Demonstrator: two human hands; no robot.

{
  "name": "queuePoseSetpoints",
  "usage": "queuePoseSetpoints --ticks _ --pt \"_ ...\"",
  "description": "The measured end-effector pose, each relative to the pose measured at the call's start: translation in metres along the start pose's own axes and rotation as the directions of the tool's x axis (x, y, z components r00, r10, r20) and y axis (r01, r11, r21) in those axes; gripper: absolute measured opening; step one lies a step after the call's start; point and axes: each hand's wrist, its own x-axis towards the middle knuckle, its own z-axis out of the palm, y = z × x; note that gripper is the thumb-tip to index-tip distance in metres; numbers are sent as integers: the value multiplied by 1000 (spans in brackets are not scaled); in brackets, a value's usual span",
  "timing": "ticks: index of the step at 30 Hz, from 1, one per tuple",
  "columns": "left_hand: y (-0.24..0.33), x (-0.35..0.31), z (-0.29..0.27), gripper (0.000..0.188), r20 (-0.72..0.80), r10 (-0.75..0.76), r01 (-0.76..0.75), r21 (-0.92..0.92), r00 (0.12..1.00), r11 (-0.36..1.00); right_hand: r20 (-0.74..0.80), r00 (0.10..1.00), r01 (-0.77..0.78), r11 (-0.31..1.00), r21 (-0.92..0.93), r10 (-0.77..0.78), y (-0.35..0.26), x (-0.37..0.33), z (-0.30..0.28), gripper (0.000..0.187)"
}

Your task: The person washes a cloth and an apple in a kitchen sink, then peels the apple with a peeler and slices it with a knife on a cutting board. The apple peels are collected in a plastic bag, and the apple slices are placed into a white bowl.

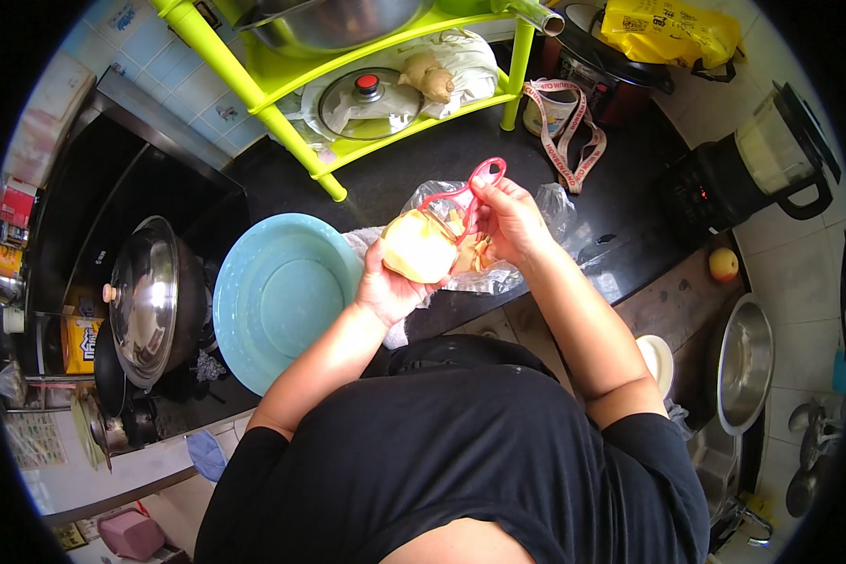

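A mostly peeled, pale-yellow apple (421, 248) rests in my left hand (385, 287), whose fingers curl round its lower left side. My right hand (509, 221) grips a red peeler (487, 175), its looped handle sticking up past the fingers. The peeler's head is against or very close to the apple's upper side; the blade itself is hard to make out. Beneath my right hand, strips of peel (472, 256) lie on a clear plastic bag (493, 280) on the black counter.
To the left stand a light-blue basin (287, 230) and a lidded wok (155, 291) on the stove. A green rack (287, 141) rises behind. On the right are a blender (724, 179), a reddish-yellow apple (723, 264) and a metal bowl (763, 376) by the sink.
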Motion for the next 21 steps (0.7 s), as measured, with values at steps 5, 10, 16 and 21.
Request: queuePoseSetpoints --ticks 5,10,16,21 --pt "-7 -2 -12 77 92 -36 51 -171 995 984 -109 987 -123 990 -74 114 14 17 -12 12" --pt "10 -2 23 82 295 26 19 -148 955 989 -308 924 -20 776 -631 -227 28 35 -57 21" --pt "17 5 6 81 82 121 -119 -26 989 993 -93 878 251 617 -746 -470 -4 4 3 13" --pt "10 3 12 78 50 119 -119 -11 992 993 27 976 217 962 -166 -215 -15 -32 42 13"
